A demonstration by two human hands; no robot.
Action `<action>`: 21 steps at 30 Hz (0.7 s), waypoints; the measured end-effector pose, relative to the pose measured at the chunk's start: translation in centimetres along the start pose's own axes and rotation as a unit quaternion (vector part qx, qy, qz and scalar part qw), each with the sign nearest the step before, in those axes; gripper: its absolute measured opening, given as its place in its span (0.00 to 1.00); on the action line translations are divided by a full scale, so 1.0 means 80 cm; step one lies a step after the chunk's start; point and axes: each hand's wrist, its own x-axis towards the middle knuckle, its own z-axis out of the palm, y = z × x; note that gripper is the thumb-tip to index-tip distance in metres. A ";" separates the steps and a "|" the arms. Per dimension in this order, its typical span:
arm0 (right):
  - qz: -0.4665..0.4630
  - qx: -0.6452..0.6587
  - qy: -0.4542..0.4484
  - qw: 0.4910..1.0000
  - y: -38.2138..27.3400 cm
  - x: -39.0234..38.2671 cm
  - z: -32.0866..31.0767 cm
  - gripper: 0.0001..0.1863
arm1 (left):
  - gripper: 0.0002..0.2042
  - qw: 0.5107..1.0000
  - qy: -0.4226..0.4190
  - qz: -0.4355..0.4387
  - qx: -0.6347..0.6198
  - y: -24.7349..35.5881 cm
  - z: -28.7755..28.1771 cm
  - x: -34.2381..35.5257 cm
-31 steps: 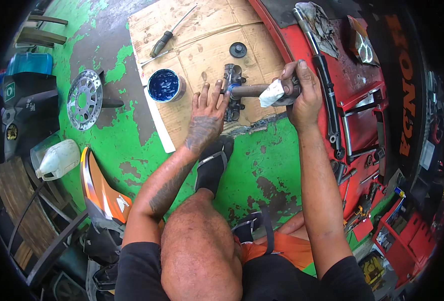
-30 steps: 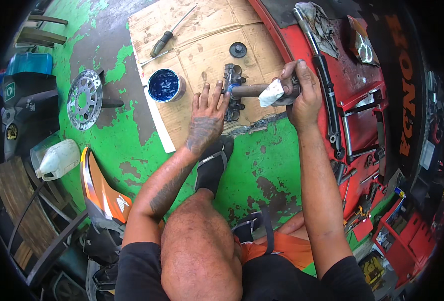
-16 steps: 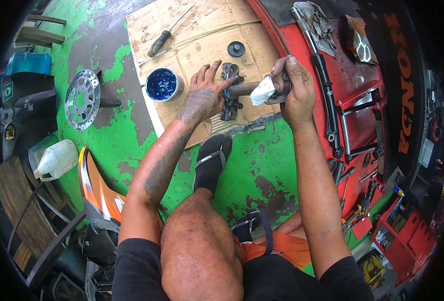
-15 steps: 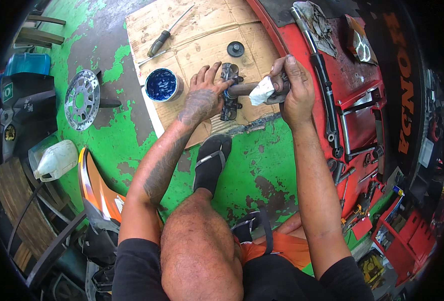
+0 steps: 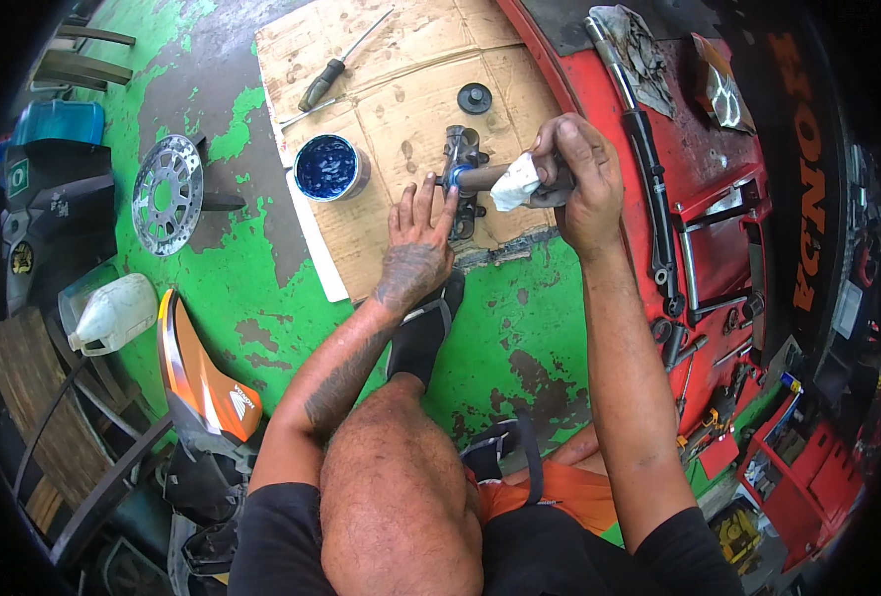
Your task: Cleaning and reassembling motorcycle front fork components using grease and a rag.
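My right hand [image 5: 589, 179] grips the far end of a metal tube [image 5: 480, 177] with a white cloth [image 5: 513, 187] around it. The tube extends left to a dark clamp-like metal part [image 5: 463, 149] lying on stained cardboard [image 5: 400, 70], with blue grease at the joint. My left hand [image 5: 418, 233] is open, fingers spread forward, one fingertip touching that greased joint. Left of it stands an open tub [image 5: 359, 171] of dark blue grease. A screwdriver [image 5: 323, 81] and a round black cap [image 5: 474, 98] lie farther back on the cardboard.
Red metal surface [image 5: 699, 169] at right bears a long shock-like part [image 5: 649, 179], rags and tools. Left on the green floor [image 5: 271, 258]: perforated disc [image 5: 152, 199], white jug [image 5: 122, 313], orange panel [image 5: 202, 377], dark fairing pieces. My legs and sandalled foot [image 5: 410, 348] are below.
My left hand lifted and curled half a second ago, then came back down and right to the greased joint with fingers extended. My right hand has shifted slightly left since one second ago.
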 end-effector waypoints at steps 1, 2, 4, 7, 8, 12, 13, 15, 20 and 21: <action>0.012 -0.020 -0.042 0.999 -0.001 0.002 -0.002 0.22 | 0.44 1.000 -0.006 0.006 -0.006 0.000 -0.001 -0.003; 0.025 -0.041 -0.082 0.995 -0.001 0.003 -0.004 0.24 | 0.44 1.000 -0.013 0.013 -0.014 0.003 -0.006 -0.005; 0.011 -0.020 -0.155 0.988 0.001 0.020 -0.005 0.26 | 0.39 0.999 -0.010 0.018 -0.028 0.001 -0.021 -0.009; 0.023 0.018 -0.263 0.964 -0.004 0.041 0.015 0.29 | 0.26 0.984 0.089 -0.007 -0.155 -0.036 -0.059 -0.015; 0.052 0.022 -0.292 0.955 -0.006 0.043 0.020 0.31 | 0.26 0.983 0.091 -0.008 -0.158 -0.055 -0.071 -0.016; 0.042 0.020 -0.163 0.986 0.004 0.026 0.060 0.32 | 0.27 0.990 0.112 -0.087 0.009 -0.147 -0.133 -0.021; 0.022 0.019 -0.120 0.992 0.006 0.021 0.066 0.32 | 0.27 0.991 0.067 -0.092 0.067 -0.160 -0.136 -0.017; -0.002 0.032 -0.016 0.999 0.006 0.021 0.078 0.31 | 0.26 0.991 0.014 -0.087 0.104 -0.169 -0.145 -0.006; -0.001 0.146 0.303 0.942 -0.013 0.032 0.081 0.29 | 0.25 0.972 -0.132 -0.069 0.182 -0.171 -0.150 0.022; -0.013 0.112 0.280 0.953 -0.008 0.026 0.081 0.28 | 0.25 0.972 -0.132 -0.069 0.181 -0.170 -0.152 0.024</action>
